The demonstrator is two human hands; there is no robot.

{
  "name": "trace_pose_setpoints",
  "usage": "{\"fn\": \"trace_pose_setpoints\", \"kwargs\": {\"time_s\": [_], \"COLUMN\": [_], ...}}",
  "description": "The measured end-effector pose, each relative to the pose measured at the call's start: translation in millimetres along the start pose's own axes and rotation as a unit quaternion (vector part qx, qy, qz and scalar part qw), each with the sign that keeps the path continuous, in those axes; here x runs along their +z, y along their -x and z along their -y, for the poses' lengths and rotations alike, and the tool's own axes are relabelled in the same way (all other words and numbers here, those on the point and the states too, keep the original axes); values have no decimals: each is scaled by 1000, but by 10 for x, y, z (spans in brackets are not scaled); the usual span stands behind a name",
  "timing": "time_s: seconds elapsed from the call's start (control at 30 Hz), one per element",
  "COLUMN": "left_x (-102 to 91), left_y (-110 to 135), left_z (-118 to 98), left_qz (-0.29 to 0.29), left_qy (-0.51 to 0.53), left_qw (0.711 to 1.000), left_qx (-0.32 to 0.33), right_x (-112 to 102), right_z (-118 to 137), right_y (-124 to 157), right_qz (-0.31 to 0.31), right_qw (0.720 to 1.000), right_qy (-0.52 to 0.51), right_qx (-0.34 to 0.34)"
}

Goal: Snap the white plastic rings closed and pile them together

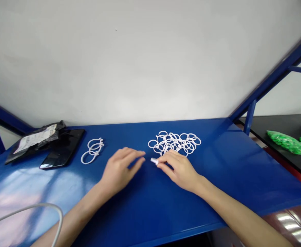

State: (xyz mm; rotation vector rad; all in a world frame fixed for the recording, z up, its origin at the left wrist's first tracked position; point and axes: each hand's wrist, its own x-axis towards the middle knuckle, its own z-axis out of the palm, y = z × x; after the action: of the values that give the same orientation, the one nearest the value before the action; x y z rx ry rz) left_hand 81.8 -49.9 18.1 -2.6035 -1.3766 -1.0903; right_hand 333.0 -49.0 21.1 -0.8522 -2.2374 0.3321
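Observation:
My right hand [177, 168] pinches a small white plastic piece [154, 161] between thumb and fingertips; one end sticks out to the left, and its full shape is hidden by the fingers. Just beyond that hand lies a loose pile of thin white plastic rings [175, 140] with small end tabs. My left hand [123, 168] hovers to the left of the piece, thumb and index finger apart, nothing between them. Further left, several similar white rings [90, 158] lie overlapping in a short row.
The blue table [150, 209] meets a pale wall at the back. At the left are a black plastic parcel [37, 139] and a dark phone-like slab [63, 151]. A white cable [46, 205] crosses the lower left. A bag of green pieces [289, 142] lies on a dark surface at right.

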Motion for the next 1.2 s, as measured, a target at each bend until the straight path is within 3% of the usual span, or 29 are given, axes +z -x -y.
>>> {"fn": "trace_pose_setpoints", "kwargs": {"time_s": [0.07, 0.17, 0.23, 0.33, 0.47, 0.63, 0.87, 1.0, 1.2], "left_x": [-126, -329, -420, -459, -450, -534, -532, -492, -528], "left_y": [-36, -43, -17, 22, 2, -77, -91, -115, -165], "left_z": [229, 583, 759, 870, 787, 583, 480, 462, 346], "left_qz": [23, 109, 161, 192, 192, 179, 102, 73, 19], "left_qy": [-163, -318, -327, -298, -309, -352, -382, -352, -334], "left_qw": [981, 918, 901, 902, 899, 886, 886, 896, 905], "left_qx": [-106, -211, -235, -246, -246, -245, -242, -260, -262], "right_x": [-128, -351, -470, -554, -547, -487, -218, -101, -21], "right_z": [-120, -349, -496, -641, -670, -605, -459, -399, -494], "right_y": [-19, -24, -13, 14, 29, 12, -83, -272, -539], "right_qz": [-31, -75, -75, -37, 7, -14, 23, 87, 136], "right_qw": [998, 976, 955, 935, 934, 946, 982, 974, 958], "right_qy": [47, 155, 215, 259, 251, 232, 180, 211, 250], "right_qx": [32, 135, 188, 237, 254, 227, 53, 2, 30]}}
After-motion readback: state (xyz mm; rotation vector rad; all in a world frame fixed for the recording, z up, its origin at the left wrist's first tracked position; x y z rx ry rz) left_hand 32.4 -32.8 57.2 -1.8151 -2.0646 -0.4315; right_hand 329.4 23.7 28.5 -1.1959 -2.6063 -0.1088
